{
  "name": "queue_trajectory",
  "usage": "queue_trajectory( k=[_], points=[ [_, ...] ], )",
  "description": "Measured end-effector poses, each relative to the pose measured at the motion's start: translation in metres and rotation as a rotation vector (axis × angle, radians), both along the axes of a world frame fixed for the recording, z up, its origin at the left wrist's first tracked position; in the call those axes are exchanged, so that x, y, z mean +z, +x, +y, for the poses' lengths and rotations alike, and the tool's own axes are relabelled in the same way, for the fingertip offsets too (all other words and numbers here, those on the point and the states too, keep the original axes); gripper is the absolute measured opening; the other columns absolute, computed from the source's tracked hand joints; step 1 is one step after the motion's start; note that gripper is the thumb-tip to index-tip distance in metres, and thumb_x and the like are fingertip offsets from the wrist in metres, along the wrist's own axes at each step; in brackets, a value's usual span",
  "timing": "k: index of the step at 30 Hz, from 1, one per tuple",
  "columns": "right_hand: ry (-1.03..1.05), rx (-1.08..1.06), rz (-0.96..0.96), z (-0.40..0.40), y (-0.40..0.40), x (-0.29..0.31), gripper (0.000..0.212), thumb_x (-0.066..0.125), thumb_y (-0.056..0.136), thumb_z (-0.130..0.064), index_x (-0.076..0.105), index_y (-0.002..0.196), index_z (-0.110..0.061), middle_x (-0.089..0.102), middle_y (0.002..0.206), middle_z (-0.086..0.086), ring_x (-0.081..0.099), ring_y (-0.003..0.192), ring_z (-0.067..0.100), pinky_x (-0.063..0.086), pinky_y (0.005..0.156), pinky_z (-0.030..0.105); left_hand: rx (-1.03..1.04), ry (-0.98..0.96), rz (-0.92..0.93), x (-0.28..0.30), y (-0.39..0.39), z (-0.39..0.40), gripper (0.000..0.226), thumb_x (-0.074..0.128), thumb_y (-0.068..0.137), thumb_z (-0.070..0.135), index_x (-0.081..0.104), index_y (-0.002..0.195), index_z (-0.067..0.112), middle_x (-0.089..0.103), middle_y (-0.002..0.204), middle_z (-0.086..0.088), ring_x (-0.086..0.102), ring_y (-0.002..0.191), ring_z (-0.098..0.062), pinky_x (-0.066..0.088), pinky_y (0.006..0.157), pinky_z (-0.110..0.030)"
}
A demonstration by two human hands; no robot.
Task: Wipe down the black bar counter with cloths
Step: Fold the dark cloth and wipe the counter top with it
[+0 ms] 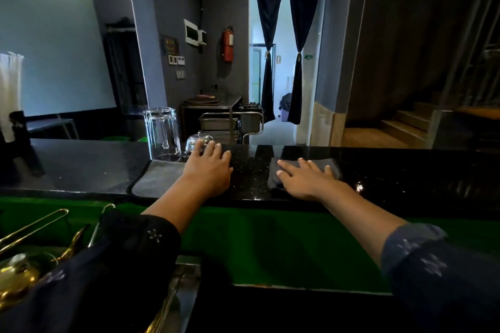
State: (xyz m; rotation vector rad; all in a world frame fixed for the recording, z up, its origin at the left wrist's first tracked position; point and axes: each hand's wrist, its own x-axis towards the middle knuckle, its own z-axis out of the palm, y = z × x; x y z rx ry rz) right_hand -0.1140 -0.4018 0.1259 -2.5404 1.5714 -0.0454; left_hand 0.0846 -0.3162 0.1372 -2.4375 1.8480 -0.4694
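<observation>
We see the right hand (305, 178) lying flat, fingers straight and spread, pressing on a dark grey cloth (331, 167) that sits folded under the palm on the black tabletop (405, 167). The cloth shows beyond the fingertips and at the hand's left edge. The left hand (209, 167) also lies open, fingers extended on the bare tabletop, with a second grey cloth (157, 178) spread flat just beside it, to its left and partly under the wrist. The two hands are well apart, with speckled black stone between them. Past the left fingertips stand a tall upturned glass (162, 129) and a smaller upturned glass (197, 140), which the fingertips seem to touch. Nearer us, below the tabletop's edge, runs a green surface (270, 246).
</observation>
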Motion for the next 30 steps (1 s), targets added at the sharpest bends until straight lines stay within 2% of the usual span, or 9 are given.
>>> queue_trajectory(
  k=[2,4,7,11,17,21,26,28,30],
  points=[
    [-0.037,0.099,-0.002,0.025,-0.012,-0.007,0.053,0.012,0.099,-0.061,0.006,0.151,-0.052,-0.002,0.165,0.004,-0.001,0.151,0.026,-0.005,0.116,0.057,-0.083,-0.027,0.096,-0.001,-0.019,-0.004,0.058,0.02,0.101,0.041,0.014,0.153,0.015,0.011,0.16,-0.01,0.003,0.148,-0.024,-0.003,0.118,-0.048],
    [-0.078,0.158,-0.006,0.044,-0.029,-0.012,0.052,0.012,0.097,-0.064,0.005,0.149,-0.057,0.0,0.165,-0.001,0.0,0.151,0.022,-0.003,0.117,0.055,-0.126,-0.013,0.316,-0.007,-0.034,-0.01,0.057,0.023,0.101,0.041,0.018,0.152,0.016,0.015,0.16,-0.008,0.007,0.148,-0.023,0.0,0.118,-0.044],
    [-0.067,0.12,-0.003,0.038,-0.042,-0.01,0.051,0.013,0.097,-0.065,0.008,0.147,-0.059,0.002,0.165,-0.003,0.001,0.151,0.02,-0.002,0.118,0.054,-0.117,0.013,0.455,-0.022,-0.041,-0.022,0.059,0.022,0.101,0.045,0.019,0.152,0.017,0.015,0.16,-0.007,0.009,0.147,-0.022,0.002,0.118,-0.044],
    [-0.017,0.033,0.004,0.004,-0.01,-0.003,0.054,0.013,0.098,-0.06,0.008,0.151,-0.052,-0.002,0.165,0.002,-0.002,0.151,0.025,-0.005,0.117,0.058,-0.069,0.074,0.417,-0.028,-0.04,-0.03,0.06,0.015,0.1,0.047,0.011,0.153,0.023,0.003,0.161,-0.005,0.002,0.148,-0.021,0.0,0.118,-0.043],
    [0.0,0.06,-0.032,-0.019,0.029,-0.002,0.058,0.015,0.098,-0.061,0.01,0.154,-0.045,-0.001,0.165,0.006,-0.002,0.151,0.028,-0.007,0.115,0.061,-0.096,0.098,0.385,-0.027,-0.035,-0.03,0.054,0.014,0.102,0.037,0.009,0.154,0.024,0.002,0.161,-0.003,0.003,0.148,-0.02,0.001,0.117,-0.044],
    [-0.023,0.008,-0.019,-0.049,-0.042,-0.005,0.058,0.013,0.096,-0.067,0.011,0.151,-0.05,0.003,0.165,0.001,0.005,0.151,0.027,-0.002,0.115,0.061,-0.091,0.096,0.38,-0.029,-0.032,-0.03,0.053,0.014,0.102,0.038,0.009,0.153,0.026,0.002,0.161,-0.002,0.002,0.148,-0.019,0.0,0.117,-0.043],
    [-0.007,-0.402,-0.019,-0.102,-0.189,-0.008,0.063,0.01,0.09,-0.075,0.013,0.149,-0.053,0.004,0.165,0.001,0.006,0.15,0.03,0.002,0.118,0.058,-0.068,0.076,0.392,-0.031,-0.035,-0.032,0.053,0.014,0.101,0.039,0.012,0.153,0.028,0.004,0.161,0.0,0.003,0.148,-0.018,0.0,0.117,-0.043],
    [0.005,-0.457,-0.005,-0.105,-0.211,-0.008,0.075,0.003,0.078,-0.081,0.012,0.148,-0.055,0.004,0.165,0.001,0.004,0.151,0.029,0.002,0.118,0.059,-0.056,0.066,0.404,-0.029,-0.038,-0.031,0.053,0.015,0.101,0.039,0.013,0.153,0.028,0.005,0.161,0.0,0.004,0.148,-0.019,0.001,0.117,-0.043],
    [-0.014,-0.439,-0.01,-0.085,-0.195,-0.006,0.065,0.009,0.088,-0.073,0.012,0.15,-0.053,0.003,0.165,0.004,0.003,0.151,0.03,-0.002,0.117,0.062,-0.045,0.064,0.419,-0.027,-0.039,-0.03,0.053,0.015,0.101,0.039,0.014,0.153,0.028,0.006,0.161,0.0,0.004,0.148,-0.019,0.001,0.118,-0.044]
  ],
)
